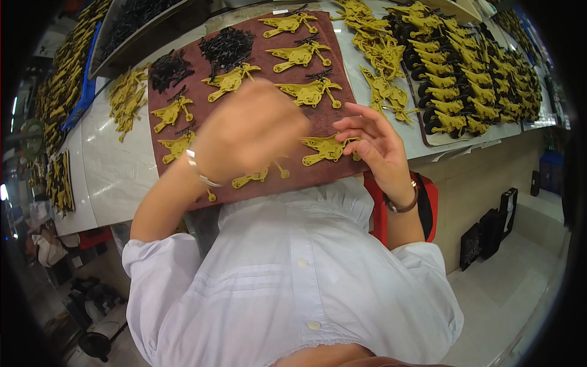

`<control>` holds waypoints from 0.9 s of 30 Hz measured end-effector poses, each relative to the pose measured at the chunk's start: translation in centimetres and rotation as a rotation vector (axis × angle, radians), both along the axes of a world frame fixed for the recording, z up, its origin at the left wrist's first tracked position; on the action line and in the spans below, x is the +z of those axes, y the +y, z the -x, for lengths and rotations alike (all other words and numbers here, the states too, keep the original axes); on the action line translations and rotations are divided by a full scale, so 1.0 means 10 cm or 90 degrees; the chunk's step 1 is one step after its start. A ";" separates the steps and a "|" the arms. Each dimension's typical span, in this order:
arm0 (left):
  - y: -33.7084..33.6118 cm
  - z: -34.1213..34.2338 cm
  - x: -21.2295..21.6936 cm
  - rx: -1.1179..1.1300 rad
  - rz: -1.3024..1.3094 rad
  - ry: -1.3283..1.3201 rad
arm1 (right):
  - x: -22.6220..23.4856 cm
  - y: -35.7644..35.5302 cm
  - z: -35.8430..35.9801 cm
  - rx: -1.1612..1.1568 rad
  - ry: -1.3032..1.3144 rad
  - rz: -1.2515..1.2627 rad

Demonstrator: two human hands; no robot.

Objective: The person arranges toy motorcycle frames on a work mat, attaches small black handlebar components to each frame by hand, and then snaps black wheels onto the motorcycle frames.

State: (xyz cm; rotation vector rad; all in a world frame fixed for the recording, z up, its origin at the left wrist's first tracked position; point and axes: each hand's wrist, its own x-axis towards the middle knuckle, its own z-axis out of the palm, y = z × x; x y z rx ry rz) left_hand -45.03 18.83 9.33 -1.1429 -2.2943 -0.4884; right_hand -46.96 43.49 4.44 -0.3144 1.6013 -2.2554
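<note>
Yellow plastic parts shaped like small motorbike bodies lie in rows on a dark red cloth (232, 194), several with a thin black piece along the top. My left hand (254, 125), smeared by motion, is above the middle of the cloth; its fingers cannot be made out, nor whether it holds anything. At the cloth's right edge my right hand (376, 147) has its fingers apart and bent, with nothing visible in them. Its fingertips are at the end of a yellow plastic part (323, 150); contact is unclear. Another yellow part (309, 92) lies just beyond, with a black piece at its top.
Two heaps of small black pieces (226, 49) (170, 70) lie at the cloth's far left. Loose yellow parts (128, 98) are piled on the white table left of it, more (376, 46) on the right. A tray (437, 137) of yellow-and-black assemblies stands at far right.
</note>
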 end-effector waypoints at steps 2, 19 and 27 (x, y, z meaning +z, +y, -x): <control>0.30 -0.11 -0.11 -0.080 0.039 0.039 | 0.05 -0.02 0.14 0.102 -0.061 0.039; 0.82 -0.38 -0.92 0.240 -0.157 -0.225 | -0.34 0.13 0.93 0.396 0.200 -0.401; 0.87 -0.41 -0.95 0.262 -0.244 -0.285 | -0.33 0.15 0.91 0.400 0.317 -0.435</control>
